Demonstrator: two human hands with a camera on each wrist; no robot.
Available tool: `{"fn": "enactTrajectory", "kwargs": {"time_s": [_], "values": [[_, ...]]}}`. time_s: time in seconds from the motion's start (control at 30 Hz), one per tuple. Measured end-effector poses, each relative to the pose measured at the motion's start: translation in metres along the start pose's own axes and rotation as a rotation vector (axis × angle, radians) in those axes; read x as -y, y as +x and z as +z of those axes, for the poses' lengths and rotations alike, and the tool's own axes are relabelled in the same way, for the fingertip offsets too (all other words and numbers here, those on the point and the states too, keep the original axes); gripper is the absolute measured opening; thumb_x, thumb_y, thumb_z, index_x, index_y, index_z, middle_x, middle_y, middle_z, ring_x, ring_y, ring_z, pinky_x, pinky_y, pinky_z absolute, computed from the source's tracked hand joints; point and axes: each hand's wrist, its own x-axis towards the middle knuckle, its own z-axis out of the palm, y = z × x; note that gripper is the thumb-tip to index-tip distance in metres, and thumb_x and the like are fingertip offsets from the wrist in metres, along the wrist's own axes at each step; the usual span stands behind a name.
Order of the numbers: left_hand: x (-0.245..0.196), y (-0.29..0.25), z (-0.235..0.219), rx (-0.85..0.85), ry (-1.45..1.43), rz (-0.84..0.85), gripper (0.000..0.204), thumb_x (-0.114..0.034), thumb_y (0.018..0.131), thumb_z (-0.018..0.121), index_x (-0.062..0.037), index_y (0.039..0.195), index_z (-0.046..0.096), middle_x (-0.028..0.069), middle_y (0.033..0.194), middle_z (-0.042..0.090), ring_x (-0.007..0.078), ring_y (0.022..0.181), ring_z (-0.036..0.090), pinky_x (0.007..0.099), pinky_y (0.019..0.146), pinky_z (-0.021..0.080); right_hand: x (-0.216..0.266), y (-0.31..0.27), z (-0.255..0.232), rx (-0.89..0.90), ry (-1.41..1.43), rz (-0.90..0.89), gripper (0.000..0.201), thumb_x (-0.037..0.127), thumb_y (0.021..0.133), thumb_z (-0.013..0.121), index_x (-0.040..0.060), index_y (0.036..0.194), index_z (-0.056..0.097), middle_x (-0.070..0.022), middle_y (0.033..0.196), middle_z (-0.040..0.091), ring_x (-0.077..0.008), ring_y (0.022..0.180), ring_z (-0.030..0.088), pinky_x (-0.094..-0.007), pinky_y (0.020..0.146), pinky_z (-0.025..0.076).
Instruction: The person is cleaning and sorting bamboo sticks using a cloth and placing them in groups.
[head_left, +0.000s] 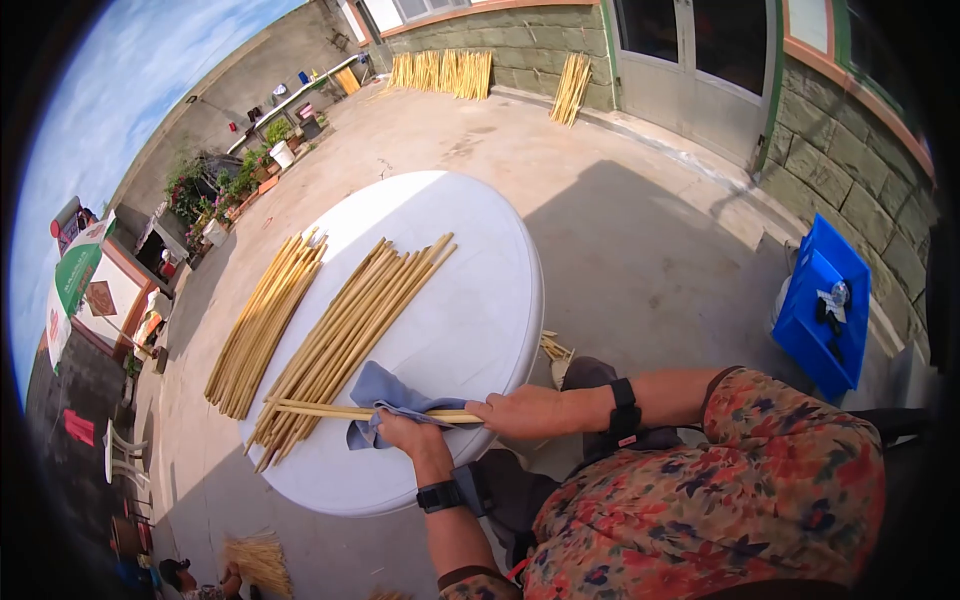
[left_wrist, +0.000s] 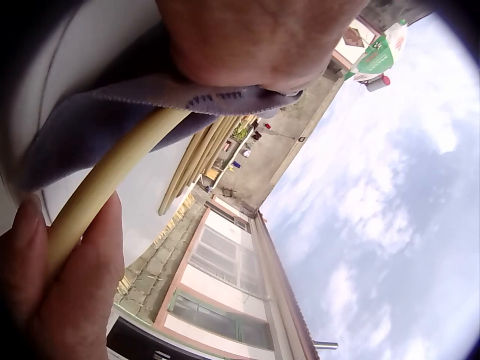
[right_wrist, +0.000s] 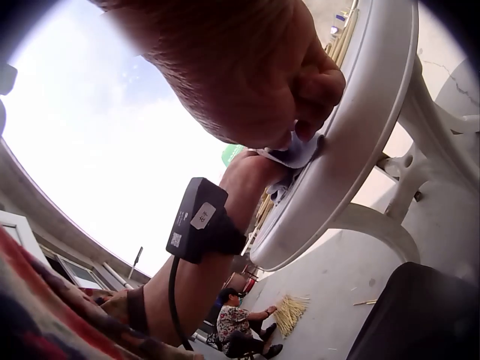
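Note:
My left hand (head_left: 415,435) grips a blue-grey cloth (head_left: 380,384) that is wrapped around pale yellow sticks (head_left: 320,409) at the near side of the round white table. At their near end, my right hand (head_left: 535,410) pinches the sticks between thumb and fingers. In the left wrist view a stick (left_wrist: 112,169) runs from the right hand's fingertips (left_wrist: 101,240) into the folded cloth (left_wrist: 82,135). The right wrist view shows the right hand (right_wrist: 262,82) curled beside the table rim; its grip is hidden there. The held sticks' far ends overlap a loose row of similar sticks (head_left: 350,335).
A second pile of sticks (head_left: 265,325) lies along the left side of the white table (head_left: 480,240). A blue crate (head_left: 820,300) stands at right. More sticks (head_left: 440,75) lean against the far wall. Another person (right_wrist: 238,322) sits on the ground level beyond, holding a bundle (right_wrist: 291,313).

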Motion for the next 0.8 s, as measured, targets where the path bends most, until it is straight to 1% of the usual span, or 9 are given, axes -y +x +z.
{"fn": "enactTrajectory", "kwargs": {"time_s": [0.03, 0.2, 0.27, 0.37, 0.47, 0.6, 0.67, 0.73, 0.8], "values": [[-0.001, 0.003, -0.001, 0.01, 0.024, -0.004, 0.031, -0.025, 0.091, 0.036, 0.0007, 0.103, 0.048, 0.0095, 0.102, 0.051, 0.0227, 0.09, 0.051, 0.0365, 0.08, 0.044, -0.003, -0.011, -0.002, 0.021, -0.017, 0.0, 0.028, 0.013, 0.084, 0.045, 0.0014, 0.108, 0.038, -0.0202, 0.081, 0.055, -0.0368, 0.071, 0.059, -0.0416, 0.057, 0.049], [-0.003, 0.004, 0.002, -0.038, 0.067, -0.007, 0.031, -0.024, 0.089, 0.038, 0.0013, 0.105, 0.048, 0.009, 0.105, 0.051, 0.023, 0.092, 0.051, 0.0364, 0.082, 0.043, -0.018, -0.064, -0.015, 0.032, 0.041, 0.008, 0.028, 0.018, 0.086, 0.047, 0.0046, 0.109, 0.039, -0.0168, 0.079, 0.055, -0.0351, 0.067, 0.059, -0.0405, 0.055, 0.049], [-0.007, 0.001, 0.008, -0.117, 0.095, 0.021, 0.027, -0.019, 0.089, 0.036, 0.0028, 0.095, 0.05, 0.0105, 0.093, 0.054, 0.0231, 0.081, 0.055, 0.0348, 0.071, 0.048, -0.02, -0.087, -0.021, 0.065, 0.025, 0.041, 0.027, 0.02, 0.086, 0.047, 0.0058, 0.109, 0.039, -0.0163, 0.079, 0.054, -0.0346, 0.066, 0.058, -0.04, 0.054, 0.049], [-0.005, 0.021, -0.01, -0.017, 0.156, 0.0, 0.028, -0.02, 0.089, 0.037, 0.0033, 0.095, 0.05, 0.0107, 0.094, 0.055, 0.0232, 0.081, 0.055, 0.0347, 0.071, 0.048, -0.029, -0.12, -0.023, 0.083, 0.073, 0.111, 0.028, 0.02, 0.087, 0.046, 0.0073, 0.111, 0.039, -0.0162, 0.082, 0.053, -0.0342, 0.067, 0.057, -0.0399, 0.055, 0.048], [-0.004, 0.018, -0.005, -0.042, 0.169, 0.058, 0.028, -0.02, 0.089, 0.037, 0.0031, 0.094, 0.051, 0.0109, 0.094, 0.055, 0.0231, 0.082, 0.055, 0.0347, 0.071, 0.048, -0.039, -0.148, -0.02, 0.067, 0.12, 0.118, 0.031, 0.021, 0.088, 0.046, 0.0084, 0.115, 0.038, -0.0163, 0.085, 0.053, -0.0342, 0.069, 0.057, -0.0406, 0.057, 0.047], [-0.003, 0.022, -0.008, -0.052, 0.153, 0.06, 0.027, -0.02, 0.089, 0.037, 0.0026, 0.093, 0.051, 0.0101, 0.093, 0.055, 0.0226, 0.081, 0.055, 0.0345, 0.069, 0.048, -0.05, -0.179, -0.009, 0.065, 0.087, 0.144, 0.035, 0.023, 0.088, 0.046, 0.0094, 0.12, 0.038, -0.0148, 0.086, 0.053, -0.0332, 0.072, 0.056, -0.0403, 0.06, 0.046], [-0.001, 0.031, -0.014, -0.007, 0.18, 0.086, 0.027, -0.021, 0.089, 0.037, 0.0023, 0.093, 0.052, 0.0092, 0.092, 0.055, 0.0221, 0.08, 0.055, 0.0346, 0.069, 0.048, -0.057, -0.189, -0.007, 0.069, 0.078, 0.154, 0.036, 0.024, 0.088, 0.046, 0.0096, 0.12, 0.038, -0.0144, 0.087, 0.053, -0.0327, 0.073, 0.056, -0.0399, 0.06, 0.046], [-0.005, 0.021, -0.006, -0.001, 0.151, 0.081, 0.028, -0.022, 0.09, 0.038, 0.0024, 0.093, 0.051, 0.0088, 0.092, 0.055, 0.0217, 0.079, 0.055, 0.0345, 0.069, 0.048, -0.064, -0.202, -0.008, 0.11, 0.097, 0.177, 0.037, 0.024, 0.088, 0.047, 0.01, 0.122, 0.038, -0.0144, 0.092, 0.054, -0.0322, 0.078, 0.056, -0.0386, 0.064, 0.047], [-0.006, 0.018, -0.004, -0.005, 0.119, 0.081, 0.028, -0.022, 0.09, 0.038, 0.0024, 0.093, 0.051, 0.0083, 0.091, 0.054, 0.0212, 0.079, 0.054, 0.0344, 0.069, 0.048, -0.073, -0.216, -0.006, 0.079, 0.106, 0.165, 0.038, 0.024, 0.088, 0.047, 0.0103, 0.122, 0.038, -0.0143, 0.096, 0.054, -0.032, 0.08, 0.056, -0.0386, 0.066, 0.047]]}}
